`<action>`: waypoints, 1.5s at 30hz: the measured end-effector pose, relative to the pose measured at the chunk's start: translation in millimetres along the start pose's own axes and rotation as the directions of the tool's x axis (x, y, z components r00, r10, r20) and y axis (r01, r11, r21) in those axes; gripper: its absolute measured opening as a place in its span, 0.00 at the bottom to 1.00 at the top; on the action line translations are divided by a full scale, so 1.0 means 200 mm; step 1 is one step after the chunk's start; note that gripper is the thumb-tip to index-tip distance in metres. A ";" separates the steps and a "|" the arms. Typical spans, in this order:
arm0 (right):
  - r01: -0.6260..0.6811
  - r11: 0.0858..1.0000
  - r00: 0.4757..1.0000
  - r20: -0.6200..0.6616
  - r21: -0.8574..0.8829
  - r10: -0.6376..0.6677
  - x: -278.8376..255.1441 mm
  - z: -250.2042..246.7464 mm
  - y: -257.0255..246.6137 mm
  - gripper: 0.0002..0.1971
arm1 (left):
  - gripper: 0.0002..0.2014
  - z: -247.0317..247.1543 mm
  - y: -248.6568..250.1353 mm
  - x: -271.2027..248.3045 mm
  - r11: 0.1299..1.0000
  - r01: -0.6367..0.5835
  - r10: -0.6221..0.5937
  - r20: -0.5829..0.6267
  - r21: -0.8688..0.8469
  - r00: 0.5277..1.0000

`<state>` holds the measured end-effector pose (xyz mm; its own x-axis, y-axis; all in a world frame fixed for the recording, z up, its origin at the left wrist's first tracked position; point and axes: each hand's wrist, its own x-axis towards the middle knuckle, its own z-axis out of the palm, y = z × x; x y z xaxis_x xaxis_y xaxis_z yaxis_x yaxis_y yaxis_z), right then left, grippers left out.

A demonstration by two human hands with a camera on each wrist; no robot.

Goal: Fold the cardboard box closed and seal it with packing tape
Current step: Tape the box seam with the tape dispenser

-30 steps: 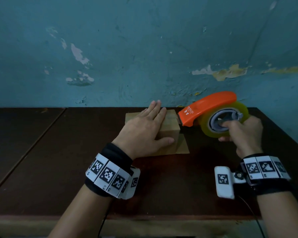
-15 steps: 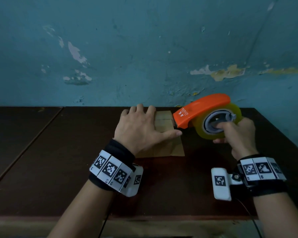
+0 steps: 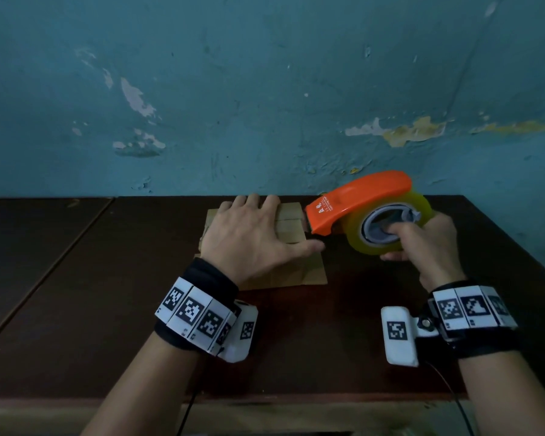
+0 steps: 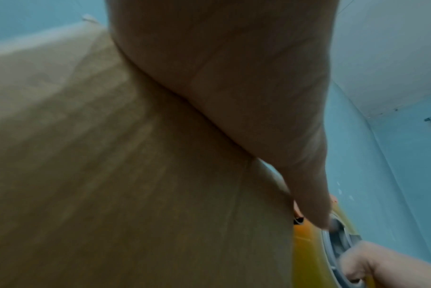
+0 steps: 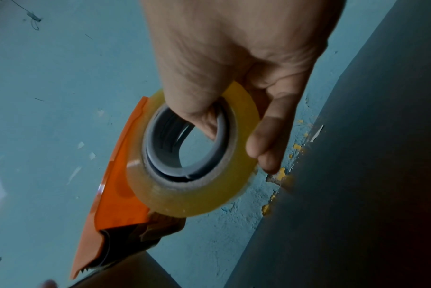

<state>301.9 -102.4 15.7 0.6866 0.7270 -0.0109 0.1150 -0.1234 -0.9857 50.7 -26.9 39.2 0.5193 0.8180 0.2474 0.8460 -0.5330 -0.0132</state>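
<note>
The cardboard box [image 3: 291, 220] sits near the back of the dark wooden tabletop [image 3: 76, 294], close to the blue wall [image 3: 265, 89] w/ peeling paint; one flap lies flat on the wood toward the person, and a seam runs across the box top. The left hand [image 3: 252, 237] is spread flat on the box, palm down, fingers straight and reaching to the far edge, thumb stretched out to the right along the near edge; from the left wrist view the palm [image 4: 234, 78] presses right on the tan cardboard [image 4: 111, 175], blurred, so no more detail there. The right hand [image 3: 422, 243] holds the tape dispenser [image 3: 359, 199], orange guard on top, yellowish clear tape roll [image 3: 356, 234] beneath; thumb hooked into the grey core [image 5: 184, 146], fingers [image 5: 266, 144] curled round the roll's outer face, a firm grip; the dispenser is tilted, nose down to the left. Its cutter end [image 5: 86, 270] w/ the toothed blade sits at the box's right edge, just beside the left thumb tip; whether blade or tape actually touches the cardboard, can't tell. Both wrists carry bands w/ black-and-white marker squares [image 3: 189, 309], and a thin cable [image 3: 450, 388] trails off the right one over the tabletop's front edge.
</note>
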 end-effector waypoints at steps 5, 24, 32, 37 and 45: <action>-0.023 1.000 0.998 0.062 -0.008 0.024 0.01 0.01 0.02 0.11 | 0.50 0.00 -0.01 0.00 1.000 0.030 -0.030 0.024 0.006 0.999; 0.231 0.965 0.972 0.061 -0.124 -0.225 0.02 -0.02 0.01 0.17 | 0.49 -0.02 -0.10 -0.02 1.000 0.012 -0.013 0.051 0.006 0.999; 0.228 0.960 0.973 0.068 -0.163 -0.219 0.03 -0.07 0.03 0.17 | 0.48 -0.01 -0.10 -0.02 1.000 0.014 -0.015 0.055 0.007 0.998; 0.225 0.959 0.974 0.081 -0.172 -0.213 0.04 -0.07 0.02 0.17 | 0.49 -0.01 -0.11 -0.02 1.000 0.013 -0.012 0.057 -0.006 0.998; 0.169 0.972 0.985 0.070 -0.166 -0.160 0.05 -0.06 0.02 0.18 | 0.50 -0.01 -0.11 -0.02 1.000 0.013 -0.011 0.059 -0.022 0.998</action>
<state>318.3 -104.5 12.9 0.6073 0.7829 0.1349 0.3470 -0.1086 -0.9316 30.5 -19.1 41.0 0.5158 0.8353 0.1904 0.8496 -0.5273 0.0115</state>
